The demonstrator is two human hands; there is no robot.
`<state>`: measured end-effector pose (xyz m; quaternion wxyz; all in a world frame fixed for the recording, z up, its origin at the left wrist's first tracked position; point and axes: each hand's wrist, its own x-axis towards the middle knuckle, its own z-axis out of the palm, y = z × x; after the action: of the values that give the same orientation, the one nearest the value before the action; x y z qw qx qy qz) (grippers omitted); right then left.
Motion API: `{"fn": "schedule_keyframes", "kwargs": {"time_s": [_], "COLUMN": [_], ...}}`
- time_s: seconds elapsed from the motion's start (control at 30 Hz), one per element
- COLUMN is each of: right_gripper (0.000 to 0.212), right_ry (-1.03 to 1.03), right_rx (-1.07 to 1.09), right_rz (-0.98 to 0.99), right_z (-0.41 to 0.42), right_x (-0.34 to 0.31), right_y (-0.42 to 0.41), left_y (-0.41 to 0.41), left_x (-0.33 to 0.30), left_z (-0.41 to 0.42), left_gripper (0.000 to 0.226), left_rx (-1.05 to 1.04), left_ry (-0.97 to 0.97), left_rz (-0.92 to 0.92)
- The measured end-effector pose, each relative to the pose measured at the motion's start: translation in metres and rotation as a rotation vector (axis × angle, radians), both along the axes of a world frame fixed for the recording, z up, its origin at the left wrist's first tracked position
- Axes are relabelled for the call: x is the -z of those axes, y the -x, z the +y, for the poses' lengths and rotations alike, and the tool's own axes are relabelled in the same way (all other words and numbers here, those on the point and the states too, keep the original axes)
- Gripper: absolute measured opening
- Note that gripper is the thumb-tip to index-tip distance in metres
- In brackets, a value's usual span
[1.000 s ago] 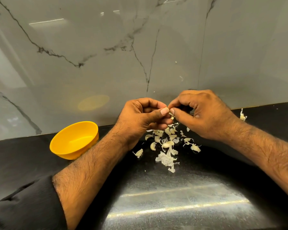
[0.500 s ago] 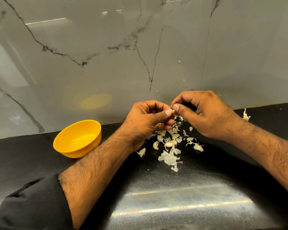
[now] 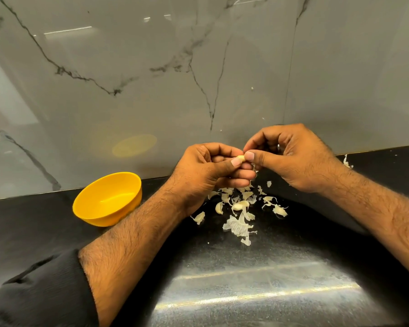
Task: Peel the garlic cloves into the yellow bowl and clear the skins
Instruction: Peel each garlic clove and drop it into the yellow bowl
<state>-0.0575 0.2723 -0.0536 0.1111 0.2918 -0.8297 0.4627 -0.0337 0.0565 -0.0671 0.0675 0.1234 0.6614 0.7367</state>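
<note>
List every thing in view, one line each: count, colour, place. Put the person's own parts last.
garlic clove: one, pale yellow, pinched between both hands above the counter.
garlic skins: many scattered pieces, off-white, on the counter below the hands.
stray skin: one, off-white, by the wall to the right of the right hand.
yellow bowl: one, yellow, on the counter left of the hands, looks empty.
counter: one, black and glossy.
wall: grey marble with dark veins, behind the counter.
sleeve: one, black, on the left forearm.
left hand: holds the clove.
right hand: pinches the clove's tip.
</note>
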Motion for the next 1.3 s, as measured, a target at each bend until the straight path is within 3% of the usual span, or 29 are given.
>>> {"fn": "schedule_keyframes", "kwargs": {"time_s": [0.53,1.0,1.3], "right_gripper": [0.011,0.006,0.021], "right_ry": [0.075,-0.105,-0.201], "right_rx": [-0.044,0.024,0.08], "right_rz": [-0.022,0.121,0.268], "right_z": [0.0006,-0.0011,-0.0046], "right_x": [-0.0009,-0.0004,-0.0001], "right_y": [-0.0001,-0.0023,-0.0028], "left_y": [0.0011,0.0037,0.0035], "left_x": [-0.0025,-0.0013,-0.0013], "left_z": [-0.0008,-0.0023,-0.002], "left_gripper": [0.021,0.021,0.022], "left_rx": [-0.006,-0.097,-0.105], "left_ry": [-0.007,0.051,-0.013], "left_rz": [0.077,0.11,0.117]}}
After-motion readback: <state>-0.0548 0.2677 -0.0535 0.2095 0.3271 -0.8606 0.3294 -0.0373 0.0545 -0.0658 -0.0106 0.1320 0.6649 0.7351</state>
